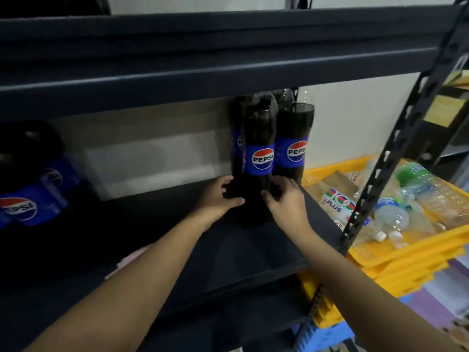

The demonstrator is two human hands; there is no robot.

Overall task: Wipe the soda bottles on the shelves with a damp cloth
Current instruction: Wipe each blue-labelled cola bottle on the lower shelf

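Both arms reach forward and up from the bottom of the view onto the dark shelf [253,250], forearms bare, converging on one bottle.

Front Pepsi bottle [258,153]: upright near the shelf's right end, about midway between front edge and back, blue label facing me. My hands hold it low, below the label.

Left hand [218,196]: comes in from the left, wrist nearly straight, thumb laid across the bottle's front, fingers curled round its left side. It grips the bottle.

Right hand [286,196]: comes in from the right, back of the hand toward me, thumb pressing the bottle's front close to the left thumb, fingers wrapped round the right side. Also gripping the bottle.

Second Pepsi bottle [294,143]: upright just behind and to the right of the held one, near the shelf's back right corner; I cannot tell if they touch. A third dark bottle [236,138] shows partly behind the held one on the left.

More Pepsi bottles [28,189] stand at the shelf's left end, blurred.

A pale pinkish thing [132,257], possibly the cloth, lies by the shelf's front edge, mostly hidden by my left forearm; I cannot tell for sure.

Beyond the shelf's right upright [396,148], a yellow crate [406,250] holds empty plastic bottles [411,199].
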